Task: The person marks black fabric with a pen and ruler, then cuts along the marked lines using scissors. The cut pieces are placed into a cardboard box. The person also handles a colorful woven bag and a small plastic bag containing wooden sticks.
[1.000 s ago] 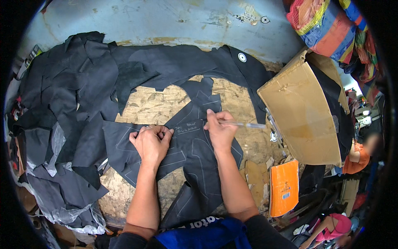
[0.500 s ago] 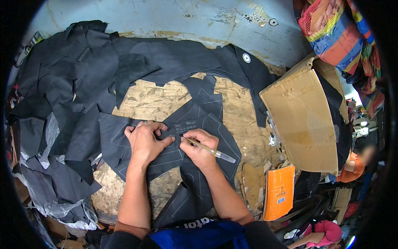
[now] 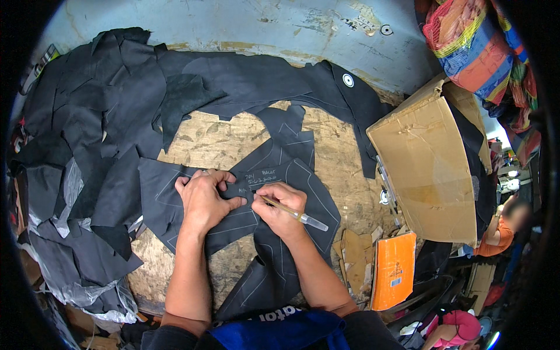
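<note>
A black leather-like piece (image 3: pixel 318 195) lies on the worn wooden table, marked with pale outlines and a few lines of handwriting near its middle. My left hand (image 3: pixel 204 199) presses on it left of the writing, open, with thumb and fingers apart. Closed round a slim pen (image 3: pixel 294 213) with a gold-coloured and clear barrel, my right hand (image 3: pixel 281 205) rests just below the handwriting. The pen's tip is at the writing, partly hidden by my fingers. A narrower marked strip (image 3: pixel 271 256) of the same black material runs down towards me.
More black pieces (image 3: pixel 76 111) are heaped at the left and along the back. An open cardboard box (image 3: pixel 420 169) stands at the right, with an orange notebook (image 3: pixel 394 271) and cardboard scraps (image 3: pixel 356 256) nearer me. Another person (image 3: pixel 496 233) is at the far right.
A little more handwriting shows beside the pen tip. My right hand and the pen have shifted slightly, its back end moving left; my left hand stays in place.
</note>
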`<action>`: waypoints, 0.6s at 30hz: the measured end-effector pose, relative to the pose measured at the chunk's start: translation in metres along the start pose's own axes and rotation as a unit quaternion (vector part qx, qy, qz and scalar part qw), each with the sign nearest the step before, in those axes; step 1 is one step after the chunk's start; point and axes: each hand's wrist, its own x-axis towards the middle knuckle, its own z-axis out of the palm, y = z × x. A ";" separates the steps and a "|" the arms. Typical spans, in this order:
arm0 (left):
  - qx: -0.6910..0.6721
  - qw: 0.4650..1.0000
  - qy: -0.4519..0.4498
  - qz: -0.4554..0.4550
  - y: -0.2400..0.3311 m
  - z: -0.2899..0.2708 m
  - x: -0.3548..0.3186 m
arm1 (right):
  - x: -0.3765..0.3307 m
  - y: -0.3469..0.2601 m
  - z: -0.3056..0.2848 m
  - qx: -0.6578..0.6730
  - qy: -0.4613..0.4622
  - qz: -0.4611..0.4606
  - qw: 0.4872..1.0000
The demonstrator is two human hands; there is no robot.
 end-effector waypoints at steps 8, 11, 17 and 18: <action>-0.005 1.000 0.008 0.007 -0.001 0.002 0.000 | -0.002 -0.003 -0.003 0.018 0.046 0.050 0.998; -0.007 1.000 0.012 0.009 -0.002 0.002 0.000 | -0.002 -0.002 -0.001 0.015 0.039 0.040 0.998; -0.001 1.000 0.001 0.002 0.000 0.001 0.000 | -0.002 -0.002 -0.002 -0.013 0.030 0.031 0.999; 0.000 1.000 -0.002 -0.002 0.000 0.000 0.000 | -0.002 -0.002 -0.003 -0.013 0.029 0.030 0.999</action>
